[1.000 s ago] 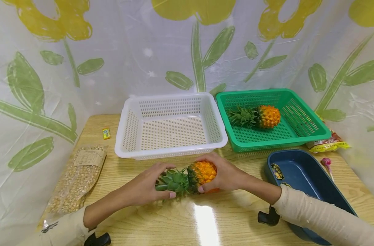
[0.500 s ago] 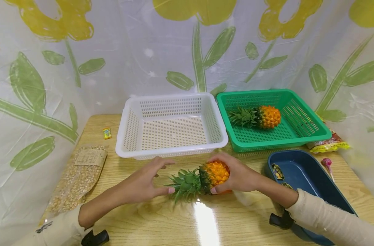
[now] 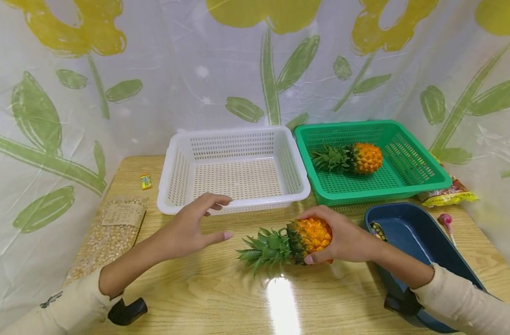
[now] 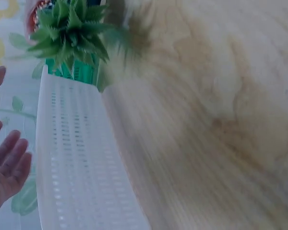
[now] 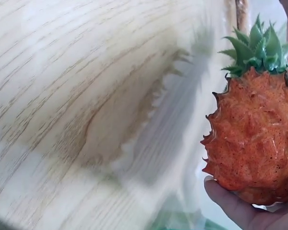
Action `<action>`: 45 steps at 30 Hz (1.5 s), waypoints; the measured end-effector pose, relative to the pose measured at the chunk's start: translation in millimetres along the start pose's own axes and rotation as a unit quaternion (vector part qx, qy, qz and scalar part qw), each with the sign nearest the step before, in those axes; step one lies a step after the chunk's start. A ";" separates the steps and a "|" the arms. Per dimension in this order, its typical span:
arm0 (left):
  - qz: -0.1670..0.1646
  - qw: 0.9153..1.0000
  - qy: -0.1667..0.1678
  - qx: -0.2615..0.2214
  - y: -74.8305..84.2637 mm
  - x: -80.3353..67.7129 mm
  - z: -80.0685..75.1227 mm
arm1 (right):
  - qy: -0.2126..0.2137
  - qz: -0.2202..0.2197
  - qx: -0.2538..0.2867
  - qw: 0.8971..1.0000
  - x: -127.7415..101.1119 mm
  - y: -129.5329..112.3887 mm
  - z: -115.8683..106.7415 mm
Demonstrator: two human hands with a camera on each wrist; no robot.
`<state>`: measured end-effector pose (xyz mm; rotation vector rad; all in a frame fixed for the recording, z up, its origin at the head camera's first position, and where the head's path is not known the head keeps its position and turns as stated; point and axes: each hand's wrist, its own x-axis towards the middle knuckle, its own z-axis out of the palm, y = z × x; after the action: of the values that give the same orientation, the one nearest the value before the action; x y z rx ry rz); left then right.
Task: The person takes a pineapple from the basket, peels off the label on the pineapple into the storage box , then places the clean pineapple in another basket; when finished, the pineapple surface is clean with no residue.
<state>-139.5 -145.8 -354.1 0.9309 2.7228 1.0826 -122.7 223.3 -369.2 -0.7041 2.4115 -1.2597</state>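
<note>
In the head view my right hand (image 3: 349, 239) grips the orange body of a small pineapple (image 3: 311, 235), fingers and thumb round its base end. The pineapple lies sideways, its green crown pointing left, and its shadow falls apart from it on the table in the right wrist view. My left hand (image 3: 188, 230) holds nothing, its thumb and fingers spread, left of the crown and close to the front rim of a white basket (image 3: 234, 206). A second pineapple (image 3: 365, 159) lies in the green basket (image 3: 385, 191) at the back right.
A dark blue basin (image 3: 410, 239) stands right of the right forearm, with a lollipop (image 3: 446, 222) beside it. Behind is a snack bag (image 3: 452, 195), partly hidden by the green basket. A bag of corn kernels (image 3: 117, 232) and a small yellow packet (image 3: 145, 182) lie left.
My left hand has come off the crown and drawn back to the left and upward. The right hand has carried the pineapple to the right.
</note>
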 end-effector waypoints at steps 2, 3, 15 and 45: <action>0.006 1.000 0.018 0.003 -4.0 3.9 -2.8 | 0.001 0.005 0.000 1.000 -2.4 -0.7 -3.4; 0.005 1.000 0.024 0.003 -6.5 6.0 -4.0 | 0.001 0.009 0.002 1.000 -3.7 -1.2 -5.6; -0.024 0.999 0.022 0.038 -36.4 22.9 -13.3 | 0.003 0.028 0.004 1.000 -17.9 -9.2 -37.5; -0.080 0.995 -0.032 0.059 -40.3 27.6 -13.2 | 0.039 -0.001 -0.100 0.994 -15.0 -18.0 -151.3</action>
<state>-186.2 -161.3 -365.9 0.7303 2.7773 0.8577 -180.6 323.9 -269.5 -0.7237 2.6280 -1.0740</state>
